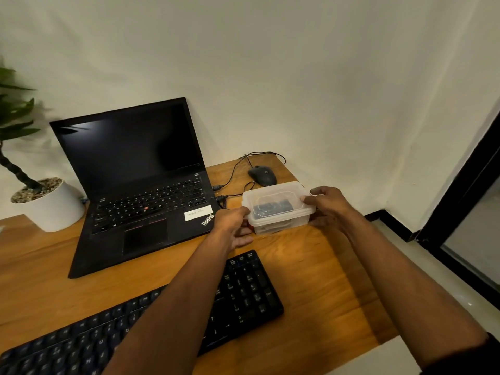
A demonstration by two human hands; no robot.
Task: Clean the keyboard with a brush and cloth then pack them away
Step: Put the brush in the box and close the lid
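Note:
A clear plastic box with its lid on stands on the wooden desk, right of the laptop. Dark items show dimly through the lid; I cannot tell what they are. My left hand grips the box's left end and my right hand grips its right end. The black keyboard lies along the desk's front edge, partly hidden under my left forearm. No brush or cloth is visible outside the box.
An open black laptop sits at the back left, with a white plant pot beside it. A black wired mouse and its cables lie behind the box. The desk's right edge drops to the floor.

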